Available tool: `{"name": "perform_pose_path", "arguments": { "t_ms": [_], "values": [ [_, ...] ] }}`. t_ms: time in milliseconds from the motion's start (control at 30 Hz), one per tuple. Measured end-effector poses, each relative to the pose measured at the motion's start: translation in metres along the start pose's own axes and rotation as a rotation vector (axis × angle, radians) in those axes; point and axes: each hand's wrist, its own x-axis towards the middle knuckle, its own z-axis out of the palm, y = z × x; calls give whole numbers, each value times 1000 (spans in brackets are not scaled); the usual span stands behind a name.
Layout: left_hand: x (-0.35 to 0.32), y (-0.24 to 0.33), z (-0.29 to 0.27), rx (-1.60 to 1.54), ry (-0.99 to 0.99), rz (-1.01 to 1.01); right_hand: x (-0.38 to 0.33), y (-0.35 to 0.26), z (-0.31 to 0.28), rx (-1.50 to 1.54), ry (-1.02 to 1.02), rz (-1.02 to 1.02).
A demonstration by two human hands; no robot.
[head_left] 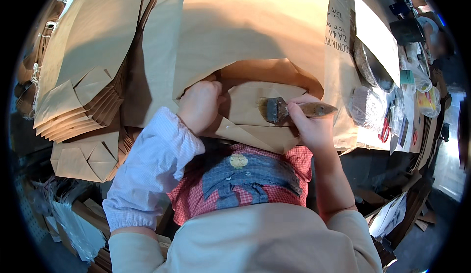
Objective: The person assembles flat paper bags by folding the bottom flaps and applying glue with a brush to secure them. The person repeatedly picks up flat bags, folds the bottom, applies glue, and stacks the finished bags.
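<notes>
Brown paper forms the sack (250, 33) gaping beside my curled left hand (199, 107), its hold hidden, while my right hand (310, 123) is closed round a wooden-handled flat brush (276, 110) at the folded flap (243, 94).

Workshop: folded brown paper sacks (83, 107) in thick stack, broad stained brush (276, 111), red-handled scissors (384, 130).

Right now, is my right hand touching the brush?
Touching. The head view shows your right hand wrapped around the brush, the thumb lying against its handle, with no gap between them.
</notes>
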Motion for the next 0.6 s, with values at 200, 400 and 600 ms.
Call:
{"name": "perform_pose_path", "arguments": {
  "t_ms": [200,400,600],
  "values": [
    [26,-11,-11,-34,-23,-120,4,-13,65,255,-68,-25],
    [28,-6,-8,48,-1,-116,-10,5,12,-103,59,-111],
    [22,15,-7,375,107,145,-14,-4,-33,-733,100,-238]
  ]
}}
